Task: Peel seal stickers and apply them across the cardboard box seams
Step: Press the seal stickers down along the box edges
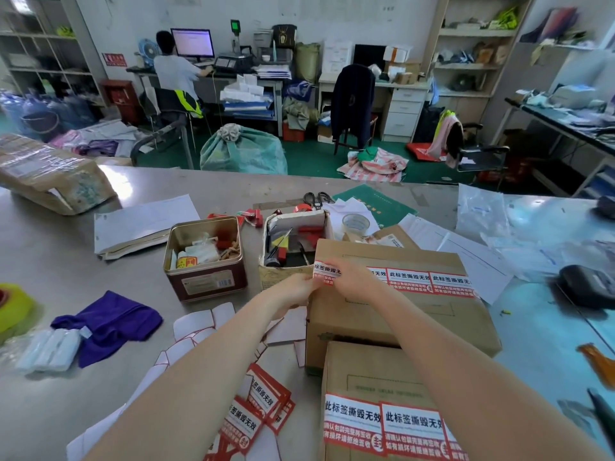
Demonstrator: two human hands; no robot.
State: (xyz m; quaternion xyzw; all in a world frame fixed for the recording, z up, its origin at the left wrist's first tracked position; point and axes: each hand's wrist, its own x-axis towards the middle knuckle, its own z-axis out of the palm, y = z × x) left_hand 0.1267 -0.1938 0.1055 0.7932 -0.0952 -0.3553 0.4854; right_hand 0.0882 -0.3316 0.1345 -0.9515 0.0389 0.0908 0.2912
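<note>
A cardboard box (392, 314) lies on the steel table with red and white seal stickers (446, 283) stuck in a row across its top seam. At the box's left top edge, my left hand (294, 289) and my right hand (352, 281) both pinch another seal sticker (324, 271), which rests on the box's corner. A second cardboard box (366, 371) sits nearer me, also carrying stickers (382, 424) across its top. Loose stickers (256, 410) and peeled white backing papers (199, 322) lie under my left forearm.
An open metal tin (204, 257) and a small box of tools (293, 244) stand behind my hands. A purple cloth (109, 321), yellow tape roll (13, 307), clear tape roll (355, 223), scissors (316, 197) and papers lie around. A person sits at a desk (176, 71).
</note>
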